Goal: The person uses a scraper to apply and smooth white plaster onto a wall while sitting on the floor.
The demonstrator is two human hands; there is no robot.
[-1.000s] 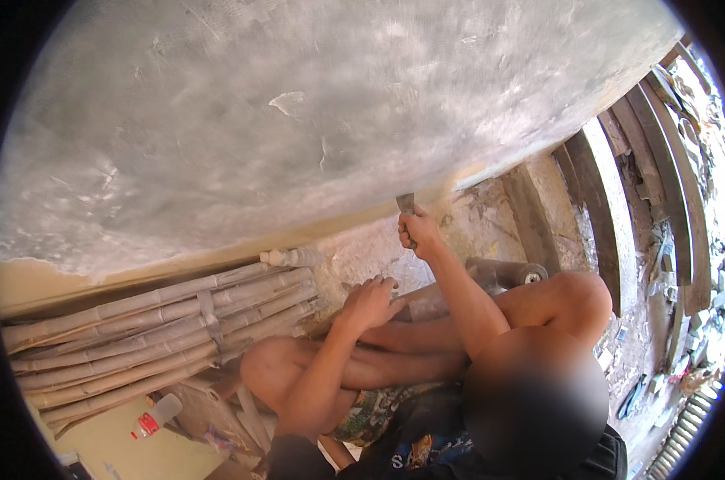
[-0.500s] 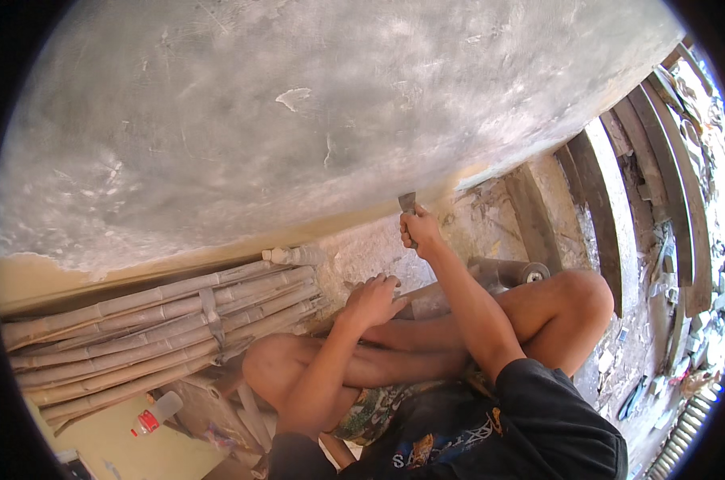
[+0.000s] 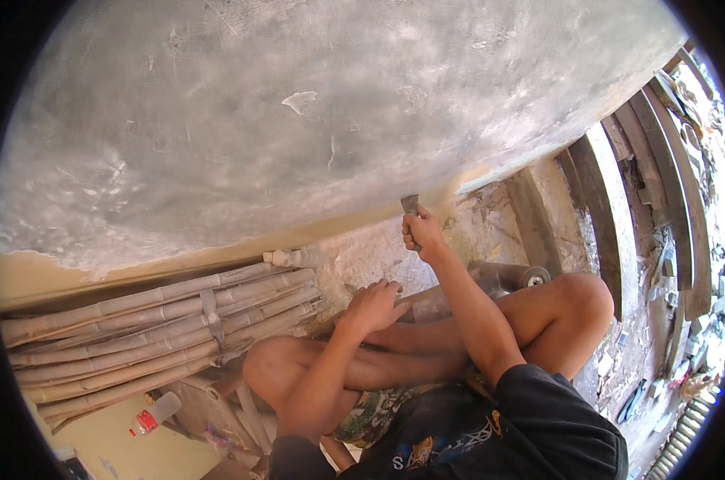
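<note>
Scraper [image 3: 410, 204] half hidden in clamped right fingers [image 3: 412, 230]; left fingers [image 3: 386, 290] loosely apart, undersides unseen.

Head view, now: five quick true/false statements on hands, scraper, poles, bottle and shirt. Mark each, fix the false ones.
1. The right hand grips the scraper. True.
2. The left hand is also on the scraper. False: it is apart from it.
3. The poles are left of both hands. True.
4. The bottle is at upper right. False: lower left.
5. The shirt is white. False: it is black.
</note>
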